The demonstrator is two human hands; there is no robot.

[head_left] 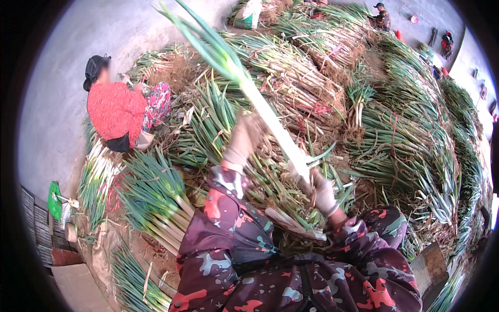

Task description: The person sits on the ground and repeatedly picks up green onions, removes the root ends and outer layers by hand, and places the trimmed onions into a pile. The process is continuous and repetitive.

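A long green onion (267, 117) slants across the middle, its green leaves up and to the left, its white root end low and to the right. At that root end my gloved right hand (323, 193) is closed around the stalk. My gloved left hand (245, 136) is beside the middle of the white shank; motion smears its fingers, so their grip cannot be made out. Below my hands lie loose onion leaves and peeled-off layers (296, 223). To the left of my left sleeve is a pile of cleaned green onions (161, 197).
Bundles of unpeeled green onions (291, 67) spread ahead, with more stacks (400, 135) along the right. A person in a red top (117, 112) sits at the left, and another person (382, 18) is far off. A green bag (54, 200) is by the left wall.
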